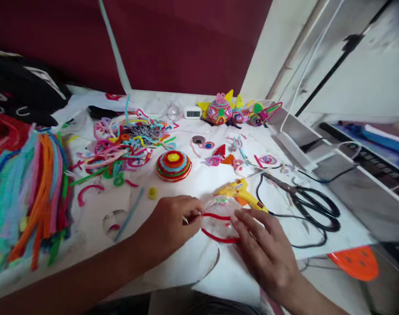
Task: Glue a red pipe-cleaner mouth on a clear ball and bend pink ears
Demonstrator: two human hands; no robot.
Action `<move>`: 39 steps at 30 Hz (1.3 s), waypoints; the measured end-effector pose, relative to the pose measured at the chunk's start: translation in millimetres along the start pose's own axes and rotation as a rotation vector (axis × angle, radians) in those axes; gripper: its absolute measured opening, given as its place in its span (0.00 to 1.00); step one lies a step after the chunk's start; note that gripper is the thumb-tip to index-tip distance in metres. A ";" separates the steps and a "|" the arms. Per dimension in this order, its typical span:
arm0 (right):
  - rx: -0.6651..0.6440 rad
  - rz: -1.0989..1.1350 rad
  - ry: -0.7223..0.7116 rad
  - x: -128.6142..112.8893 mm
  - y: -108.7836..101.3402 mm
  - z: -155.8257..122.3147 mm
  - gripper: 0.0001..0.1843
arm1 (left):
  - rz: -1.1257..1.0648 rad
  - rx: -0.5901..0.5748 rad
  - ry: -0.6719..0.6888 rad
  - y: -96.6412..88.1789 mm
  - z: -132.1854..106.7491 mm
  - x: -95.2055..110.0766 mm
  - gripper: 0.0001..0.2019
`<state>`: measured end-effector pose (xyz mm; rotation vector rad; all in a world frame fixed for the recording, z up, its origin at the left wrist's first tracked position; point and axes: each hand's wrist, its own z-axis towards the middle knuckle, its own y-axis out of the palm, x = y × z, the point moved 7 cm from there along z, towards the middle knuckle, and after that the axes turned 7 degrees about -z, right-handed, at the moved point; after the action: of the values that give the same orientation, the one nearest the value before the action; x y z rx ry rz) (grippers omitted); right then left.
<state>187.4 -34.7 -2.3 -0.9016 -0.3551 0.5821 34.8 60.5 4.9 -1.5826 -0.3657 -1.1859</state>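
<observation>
A clear plastic dome (217, 225) sits low in front of me, with a red pipe cleaner (220, 239) curved around it. My left hand (175, 225) pinches the red pipe cleaner at the dome's left side, thumb and forefinger together. On the right, my right hand (265, 245) holds the dome's edge, its fingers laid over the red strand; their tips are partly hidden. Just behind the dome lies a yellow hot glue gun (237, 190). Farther back stands a dome wrapped in coloured rings (173, 166).
Pipe cleaners hang in a bundle (38, 188) at left, beside a tangled heap (127, 140). Black-handled scissors (304, 199) and a cable lie at right. Decorated figures (220, 109) and a small digital clock (192, 113) stand at the back. Cut paper (182, 267) lies near the front edge.
</observation>
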 end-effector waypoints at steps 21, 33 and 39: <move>-0.022 -0.020 0.016 -3.2 -7.8 5.0 0.27 | -0.056 0.045 -0.022 -4.2 0.8 -2.4 0.05; -0.039 -0.039 0.017 -5.3 -9.3 7.9 0.24 | -0.091 0.042 -0.084 -3.9 -1.1 -10.3 0.04; -0.030 -0.035 0.017 -5.0 -9.5 6.8 0.24 | -0.026 0.002 -0.049 -2.6 -5.5 -7.2 0.05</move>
<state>182.9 -38.1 9.1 -0.9272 -0.3648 0.5374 26.9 59.1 0.0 -1.6115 -0.4205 -1.1675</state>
